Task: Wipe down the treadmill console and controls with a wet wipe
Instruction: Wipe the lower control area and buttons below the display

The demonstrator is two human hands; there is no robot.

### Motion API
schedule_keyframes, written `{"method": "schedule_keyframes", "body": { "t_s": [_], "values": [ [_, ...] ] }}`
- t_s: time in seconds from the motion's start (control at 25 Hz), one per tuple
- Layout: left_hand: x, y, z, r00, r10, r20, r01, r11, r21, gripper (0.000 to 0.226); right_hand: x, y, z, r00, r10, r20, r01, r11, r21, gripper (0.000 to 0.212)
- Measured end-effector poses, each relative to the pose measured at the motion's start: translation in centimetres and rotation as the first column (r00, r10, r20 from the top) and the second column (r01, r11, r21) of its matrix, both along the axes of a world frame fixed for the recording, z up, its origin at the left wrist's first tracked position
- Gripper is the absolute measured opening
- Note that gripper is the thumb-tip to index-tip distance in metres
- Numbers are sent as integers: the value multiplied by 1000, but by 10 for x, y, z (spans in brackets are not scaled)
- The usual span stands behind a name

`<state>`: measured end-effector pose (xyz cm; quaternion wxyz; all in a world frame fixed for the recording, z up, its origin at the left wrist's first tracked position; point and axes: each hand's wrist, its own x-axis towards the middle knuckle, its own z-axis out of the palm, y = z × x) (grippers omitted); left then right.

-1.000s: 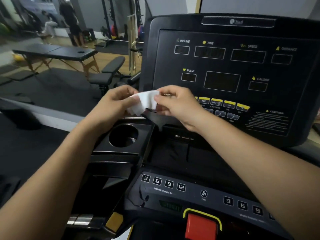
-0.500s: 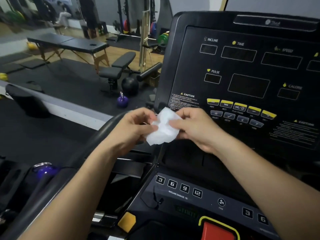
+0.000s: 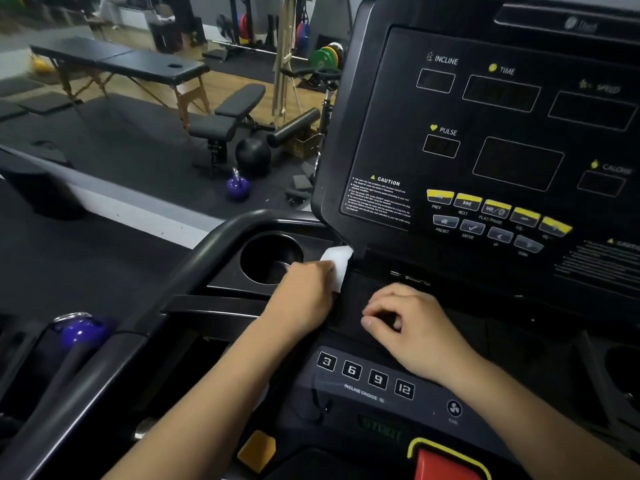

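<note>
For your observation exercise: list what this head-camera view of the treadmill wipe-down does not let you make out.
- Wipe: mostly covered by the left hand, so its contact with the console is unclear.
- Caution text: too small to read.
- Speed label: blurred.
- Red stop button: cut by the bottom edge.
- Right hand: its palm is hidden, facing down.

Console ledge (image 3: 374, 292): wipe (image 3: 337, 263) (white), both hands on.

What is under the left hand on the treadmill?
A white wet wipe sits under the left hand, pressed down beside the cup holder at the display panel's lower corner. Its far end sticks out; the rest is covered by the fingers.
</note>
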<state>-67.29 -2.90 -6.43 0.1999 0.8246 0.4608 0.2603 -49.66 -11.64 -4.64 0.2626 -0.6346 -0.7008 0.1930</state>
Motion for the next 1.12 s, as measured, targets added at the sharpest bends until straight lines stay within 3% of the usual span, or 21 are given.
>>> {"method": "schedule_keyframes", "body": {
  "t_s": [0.12, 0.32, 0.44, 0.56, 0.6, 0.68, 0.8, 0.92, 1.0, 1.12],
  "values": [
    [21, 32, 4, 1000, 3, -24, -5, 995, -97, 18, 1, -5, -8, 999, -9, -42, 11, 999, 32, 8],
    [40, 53, 1, 993, 112, -28, -115, 978, -173, 19, -3, -9, -10, 998, -32, 57, 24, 991, 134, 14],
    [27, 34, 13, 995, 19, -100, -30, 993, -110, 17, -2, -11, -9, 998, -44, 42, 37, 988, 149, 14],
    [13, -8, 26, 973, -33, -226, 46, 998, 50, 9, -3, -11, -8, 999, -41, 33, 35, 984, 175, 13],
    [9, -22, 29, 969, -41, -244, 61, 995, 76, 19, -4, -11, -7, 999, -41, 25, 35, 983, 182, 13],
    [3, -33, 31, 970, -76, -232, 86, 996, 32, 36, -4, -9, -6, 999, -47, 1, 46, 980, 195, 14],
    [16, -8, 30, 977, -52, -206, 47, 999, -26, 14, -3, -7, -5, 999, -49, -20, 52, 981, 189, 18],
    [31, 20, 27, 987, -19, -161, 0, 993, -119, 14, -4, -10, -5, 998, -56, -34, 62, 978, 200, 19],
    [32, 23, 24, 993, -26, -113, 12, 993, -118, 15, -5, -10, -5, 997, -67, -41, 74, 976, 204, 20],
    [21, 10, 20, 977, -90, -194, 85, 996, -35, 14, -2, -10, -4, 993, -96, -68, 107, 976, 189, 22]
  ]
}}
